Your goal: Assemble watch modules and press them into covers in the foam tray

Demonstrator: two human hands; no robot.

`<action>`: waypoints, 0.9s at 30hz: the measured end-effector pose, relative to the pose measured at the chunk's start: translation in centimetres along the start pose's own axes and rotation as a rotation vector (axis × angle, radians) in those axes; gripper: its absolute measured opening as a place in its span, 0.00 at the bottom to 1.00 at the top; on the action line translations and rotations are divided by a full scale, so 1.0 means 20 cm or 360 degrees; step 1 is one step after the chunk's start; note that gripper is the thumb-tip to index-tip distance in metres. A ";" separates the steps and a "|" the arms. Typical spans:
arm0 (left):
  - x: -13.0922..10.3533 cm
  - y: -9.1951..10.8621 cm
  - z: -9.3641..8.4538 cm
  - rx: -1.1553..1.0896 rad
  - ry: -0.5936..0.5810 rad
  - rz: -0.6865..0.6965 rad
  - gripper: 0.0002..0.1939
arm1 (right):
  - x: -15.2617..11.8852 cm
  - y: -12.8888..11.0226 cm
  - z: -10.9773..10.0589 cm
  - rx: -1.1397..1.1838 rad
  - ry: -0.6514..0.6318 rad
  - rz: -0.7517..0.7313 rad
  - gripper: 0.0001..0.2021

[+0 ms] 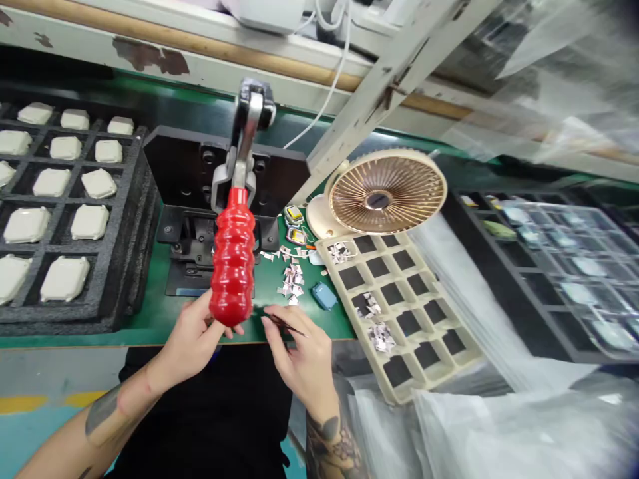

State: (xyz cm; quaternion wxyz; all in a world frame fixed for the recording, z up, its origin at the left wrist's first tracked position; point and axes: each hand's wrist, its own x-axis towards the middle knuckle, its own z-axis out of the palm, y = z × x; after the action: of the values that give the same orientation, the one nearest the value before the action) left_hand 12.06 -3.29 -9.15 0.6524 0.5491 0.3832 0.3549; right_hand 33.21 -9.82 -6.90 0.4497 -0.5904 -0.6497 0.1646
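Note:
In my right hand [304, 352] is a pair of dark tweezers [285, 325], pinched between thumb and fingers near the bench's front edge. My left hand [192, 342] is closed just below the clamp. Its fingertips are partly hidden by the red handle [232, 259] of the toggle clamp, so what they hold cannot be made out. Behind the handle stands the black fixture [200, 233]. Small whitish pieces [292, 278] lie in a loose pile beyond my right hand. A small blue case [324, 295] rests to their right.
Dark foam trays [112, 266] of white cases [64, 278] are stacked at left. A beige compartment tray [399, 392] with some whitish pieces overhangs the bench edge at right. Behind it stands a fan [387, 193]. Plastic sheeting [499, 426] and another dark tray [542, 289] lie farther right.

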 end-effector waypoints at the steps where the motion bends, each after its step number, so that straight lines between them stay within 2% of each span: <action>1: 0.00 0.00 0.00 -0.0010 0.0018 0.0011 0.20 | 0.00 0.01 0.02 0.0039 0.0058 0.0052 0.13; 4: 0.02 0.00 0.02 0.0015 0.0051 0.0045 0.21 | 0.00 -0.01 0.05 0.0298 0.0317 0.0110 0.17; 6: 0.02 0.01 0.02 0.0038 0.0058 0.0059 0.21 | 0.01 -0.03 0.09 0.0390 0.0386 0.0016 0.19; 10: 0.01 0.01 0.01 0.0114 0.0062 0.0095 0.19 | 0.03 -0.06 0.18 0.0374 0.0368 -0.0148 0.20; 14: 0.01 0.00 0.00 0.0174 0.0049 0.0116 0.20 | 0.03 -0.05 0.23 0.0398 0.0305 -0.0073 0.17; 17: 0.01 0.00 0.00 0.0187 0.0047 0.0124 0.20 | 0.04 -0.05 0.25 0.0449 0.0330 -0.0015 0.14; 20: 0.01 0.01 0.00 0.0172 0.0041 0.0134 0.19 | 0.04 -0.04 0.26 0.0657 0.0349 0.0231 0.09; 23: 0.01 0.03 -0.01 0.0131 0.0033 0.0119 0.19 | 0.02 -0.03 0.28 0.0929 0.0264 0.0485 0.06; 25: 0.01 0.04 0.00 0.0094 0.0051 0.0091 0.19 | -0.01 -0.02 0.26 0.0983 0.0194 0.0429 0.06; 27: 0.01 0.05 0.00 0.0025 0.0080 0.0042 0.20 | -0.03 -0.02 0.24 0.0943 0.0224 0.0275 0.06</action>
State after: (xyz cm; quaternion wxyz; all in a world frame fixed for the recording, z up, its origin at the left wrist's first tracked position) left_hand 12.11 -2.95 -8.24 0.6335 0.5502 0.3951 0.3740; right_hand 29.14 -8.93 -9.32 0.6302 -0.4968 -0.4882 0.3431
